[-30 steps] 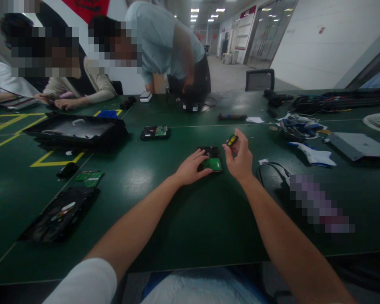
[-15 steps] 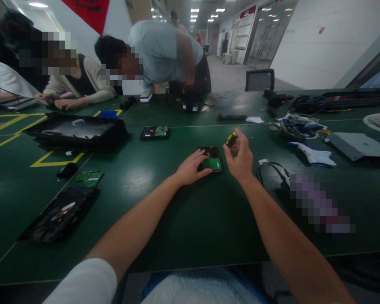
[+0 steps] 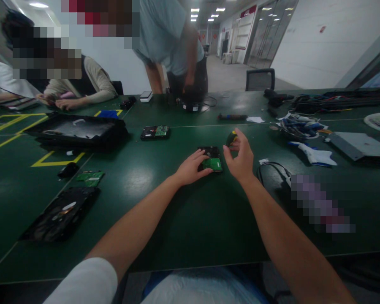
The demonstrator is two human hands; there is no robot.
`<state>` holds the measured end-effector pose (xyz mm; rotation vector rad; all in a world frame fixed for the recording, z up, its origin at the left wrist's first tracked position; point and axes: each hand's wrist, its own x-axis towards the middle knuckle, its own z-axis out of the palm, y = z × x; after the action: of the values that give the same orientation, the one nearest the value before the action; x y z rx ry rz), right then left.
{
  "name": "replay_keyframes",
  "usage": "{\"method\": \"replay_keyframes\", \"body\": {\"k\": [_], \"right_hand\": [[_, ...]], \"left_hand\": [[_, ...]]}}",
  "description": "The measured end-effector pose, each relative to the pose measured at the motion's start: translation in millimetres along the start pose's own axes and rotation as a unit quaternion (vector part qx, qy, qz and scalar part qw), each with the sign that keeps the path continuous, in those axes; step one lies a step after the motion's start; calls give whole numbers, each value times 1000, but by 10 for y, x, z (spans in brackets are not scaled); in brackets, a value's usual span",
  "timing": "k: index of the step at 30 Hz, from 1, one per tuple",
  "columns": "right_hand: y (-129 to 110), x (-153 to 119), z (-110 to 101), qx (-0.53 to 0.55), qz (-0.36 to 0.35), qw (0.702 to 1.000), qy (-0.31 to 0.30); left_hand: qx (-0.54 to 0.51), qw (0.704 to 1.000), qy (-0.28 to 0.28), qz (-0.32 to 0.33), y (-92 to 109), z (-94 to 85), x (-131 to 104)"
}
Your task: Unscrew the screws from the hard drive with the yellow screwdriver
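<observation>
A hard drive (image 3: 213, 164) lies on the green table with its green circuit board facing up. My left hand (image 3: 191, 166) grips it from the left, thumb along the near side and fingers over the far part, partly covering it. Just right of the drive, my right hand (image 3: 241, 156) holds a screwdriver (image 3: 230, 138) by its yellow and black handle, between thumb and fingers. Its shaft and tip cannot be made out. A second hard drive (image 3: 155, 132) rests farther back on the left, apart from both hands.
To the left lie a stack of black panels (image 3: 79, 128), a loose green circuit board (image 3: 90, 178) and a black casing (image 3: 61, 213). On the right are a grey metal box (image 3: 361, 145), bundled cables (image 3: 302, 126) and a blue-white glove (image 3: 313, 154). Co-workers are across the table.
The co-worker opposite has straightened up from bending over the table. The screwdriver handle has turned a little in my right hand. My left hand and the drive stay put.
</observation>
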<state>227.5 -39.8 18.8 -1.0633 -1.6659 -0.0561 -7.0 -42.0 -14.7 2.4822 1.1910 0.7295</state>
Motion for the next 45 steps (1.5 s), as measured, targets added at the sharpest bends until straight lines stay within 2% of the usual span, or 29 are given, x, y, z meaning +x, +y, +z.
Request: {"method": "replay_keyframes", "body": {"k": [45], "right_hand": [[16, -9, 3, -13, -8, 1000, 9]], "left_hand": [[9, 1000, -5, -8, 0, 3, 3]]}}
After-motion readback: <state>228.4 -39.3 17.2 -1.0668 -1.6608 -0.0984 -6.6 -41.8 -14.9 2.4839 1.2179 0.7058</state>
